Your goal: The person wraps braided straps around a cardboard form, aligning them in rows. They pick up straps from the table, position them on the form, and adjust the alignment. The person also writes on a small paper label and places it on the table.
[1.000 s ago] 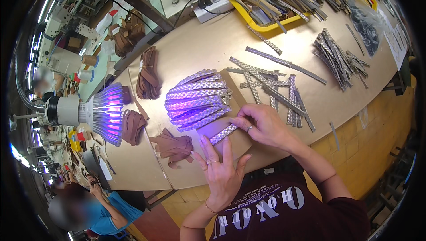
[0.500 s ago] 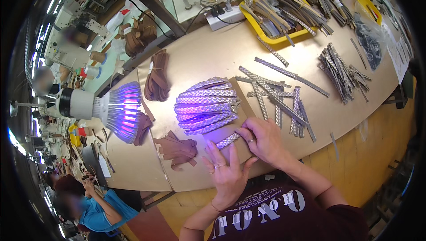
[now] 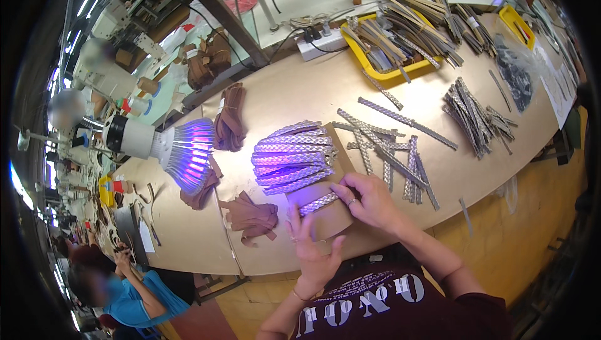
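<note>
My right hand [image 3: 370, 200] pinches one end of a silver braided strip [image 3: 318, 203] against a brown board [image 3: 330, 214] at the near table edge. My left hand [image 3: 315, 253] lies flat with spread fingers on the board's near side, its fingertips at the strip's other end. Just beyond the board, a fan of similar braided strips [image 3: 292, 156] glows violet under a lamp [image 3: 177, 149]. Loose silver strips [image 3: 388, 147] lie to the right of the fan.
Brown leather pieces [image 3: 251, 215] and bundles [image 3: 229, 125] sit left of the fan. A yellow tray [image 3: 389, 77] holds long strips at the back, with another strip pile [image 3: 475, 116] to the right. A person in blue [image 3: 128, 295] works at lower left. Sewing machines stand at the far left.
Both hands have stayed on the braided strip and board. The view has shifted slightly, and the person in blue has moved lower left.
</note>
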The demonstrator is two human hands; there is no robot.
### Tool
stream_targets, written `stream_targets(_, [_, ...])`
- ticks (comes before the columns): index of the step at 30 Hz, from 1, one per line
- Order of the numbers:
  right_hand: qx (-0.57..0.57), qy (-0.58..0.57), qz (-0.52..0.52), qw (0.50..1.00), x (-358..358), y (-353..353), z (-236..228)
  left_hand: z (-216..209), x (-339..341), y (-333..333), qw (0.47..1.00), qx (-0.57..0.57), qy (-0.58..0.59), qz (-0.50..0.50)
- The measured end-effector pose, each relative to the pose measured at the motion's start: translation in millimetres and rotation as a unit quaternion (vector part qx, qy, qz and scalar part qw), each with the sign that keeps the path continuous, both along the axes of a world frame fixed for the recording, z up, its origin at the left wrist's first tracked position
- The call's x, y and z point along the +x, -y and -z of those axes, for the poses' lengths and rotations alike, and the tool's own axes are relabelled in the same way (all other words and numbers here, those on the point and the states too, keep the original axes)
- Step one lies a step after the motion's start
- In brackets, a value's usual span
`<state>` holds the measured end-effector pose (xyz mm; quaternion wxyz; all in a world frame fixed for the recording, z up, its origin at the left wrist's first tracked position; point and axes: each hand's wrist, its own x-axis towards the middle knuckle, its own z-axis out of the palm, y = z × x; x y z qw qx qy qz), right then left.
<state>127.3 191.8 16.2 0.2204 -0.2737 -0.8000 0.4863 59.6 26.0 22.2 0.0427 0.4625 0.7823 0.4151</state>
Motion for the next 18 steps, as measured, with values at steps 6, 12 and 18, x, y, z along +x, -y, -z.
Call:
stream_targets(6, [-0.032, 0.046, 0.003, 0.998, 2, 3, -20, 18, -8, 0, 0.865, 0.263, 0.378, -0.198])
stream_targets(12, [0.053, -0.114, -0.036, 0.991, -6, -16, -56, -7, -37, -1, 0.941, 0.262, 0.085, -0.198])
stream_targets(18, [0.101, -0.089, 0.01, 0.991, -46, -41, -58, -46, -100, -33, 0.974, 0.013, -0.224, -0.035])
